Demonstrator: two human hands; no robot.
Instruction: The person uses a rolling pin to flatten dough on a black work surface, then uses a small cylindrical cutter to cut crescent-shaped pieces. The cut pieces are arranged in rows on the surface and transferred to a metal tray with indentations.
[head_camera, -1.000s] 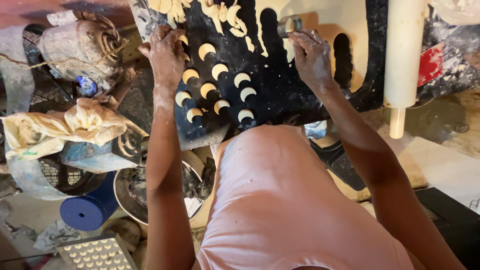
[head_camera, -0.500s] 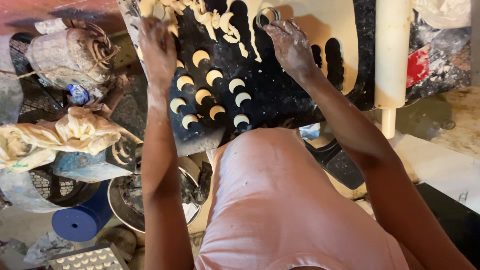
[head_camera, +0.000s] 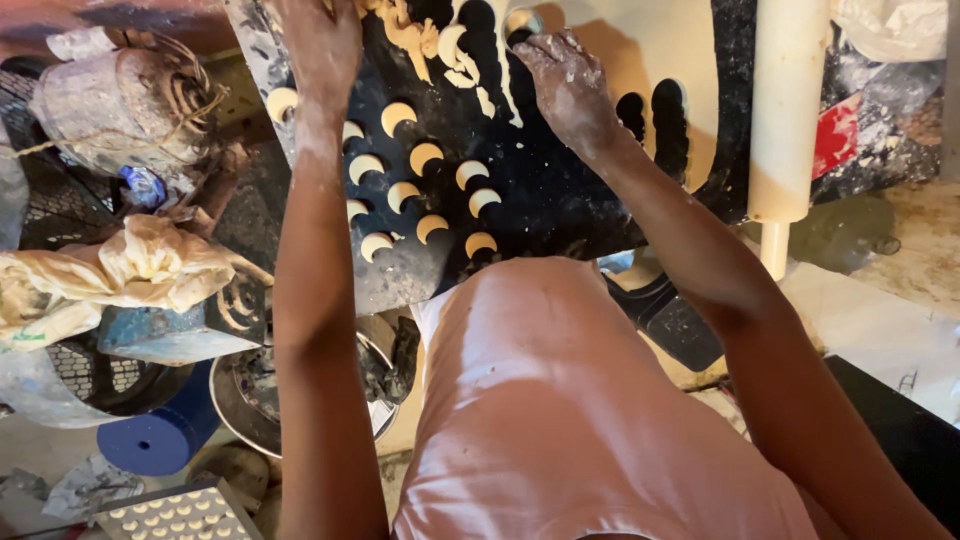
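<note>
Pale dough sheet (head_camera: 640, 50) lies on the black board (head_camera: 560, 210); soft, tears easily. My right hand (head_camera: 570, 80) pinches a round cutter (head_camera: 522, 22); my left hand (head_camera: 322, 45) rests flat by the scraps.

My work board (head_camera: 560, 200) is black, dusted grey-white with flour near its edge. The rolled dough sheet (head_camera: 690, 50) on it is pale cream, and the cut crescents (head_camera: 425, 155) are cream with a golden-tan tinge. My rolling pin (head_camera: 785, 110) is off-white. My right hand (head_camera: 565, 75) is powdered white. My shirt (head_camera: 570, 420) is plain pink. A blue cylinder (head_camera: 150, 440) sits low at left, beside what looks like a grey tray (head_camera: 175, 515) dotted with pale pieces.
</note>
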